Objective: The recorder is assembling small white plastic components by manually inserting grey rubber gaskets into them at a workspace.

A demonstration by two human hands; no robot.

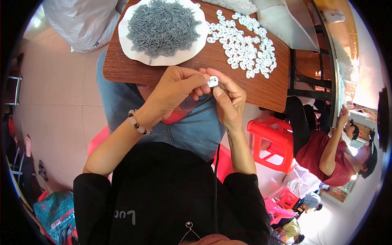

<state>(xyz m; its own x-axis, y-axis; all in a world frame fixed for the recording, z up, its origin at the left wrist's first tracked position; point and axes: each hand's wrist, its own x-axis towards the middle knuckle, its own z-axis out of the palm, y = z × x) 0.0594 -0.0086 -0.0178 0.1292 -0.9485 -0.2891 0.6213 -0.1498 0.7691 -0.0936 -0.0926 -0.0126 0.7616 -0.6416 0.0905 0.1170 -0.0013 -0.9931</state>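
Note:
A small white two-hole plastic piece point(212, 82), like a cord lock, is gripped between the thumb and fingers of my right hand point(229, 100) just off the table's near edge. My left hand point(177, 92) is closed in a pinch, its fingertips meeting the piece's left side; whatever is between them is hidden. Beyond my left hand, a white scalloped plate point(124, 30) carries a heap of small grey coil springs point(163, 27). Many similar white pieces point(245, 47) lie spread over the table to the right of the plate.
The brown wooden table point(269, 92) ends just before my hands. A red plastic stool point(271, 143) stands at right. White sacks point(85, 20) rest on the floor at far left. Another person in a dark red shirt point(326, 159) sits at a table on the right.

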